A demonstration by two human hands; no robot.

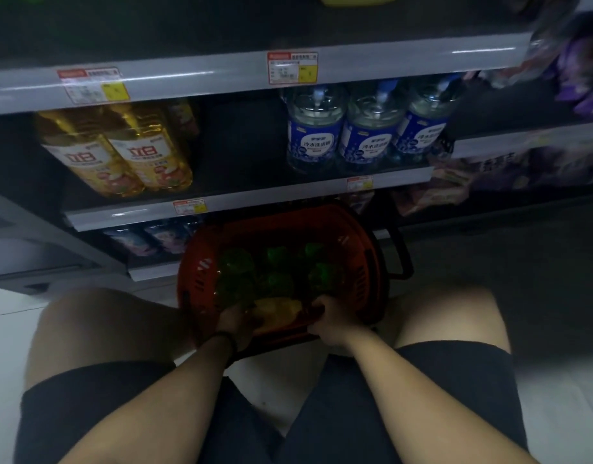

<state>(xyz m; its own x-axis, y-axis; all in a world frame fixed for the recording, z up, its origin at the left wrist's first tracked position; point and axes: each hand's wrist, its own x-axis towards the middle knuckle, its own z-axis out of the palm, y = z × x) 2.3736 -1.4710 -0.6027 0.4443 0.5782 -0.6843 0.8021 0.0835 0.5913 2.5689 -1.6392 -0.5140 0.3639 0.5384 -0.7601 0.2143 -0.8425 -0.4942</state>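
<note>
Two hands are down inside the red basket point(362, 262), which stands on the floor point(556, 380) in front of the shelf point(255, 197), between the squatting person's knees. The yellow pack point(279, 309) lies at the basket's near end, just in front of the green bottles point(278, 283) that fill the rest of it. The left hand point(236, 321) grips the pack's left end with its fingers curled over it. The right hand point(325, 318) curls at the right end, though the dim light leaves it unsure how much of that grip is on the pack and how much on the basket wall beside it. The pack looks soft and glossy, perhaps a filled pouch. It is likely fairly light, apt to sag in the middle and to slip through a loose pinch. Holding it at both ends, with the palms partly under it, should suit it best. A one-handed grip would better go round its middle. The crowding green bottles could catch it as it lifts.
</note>
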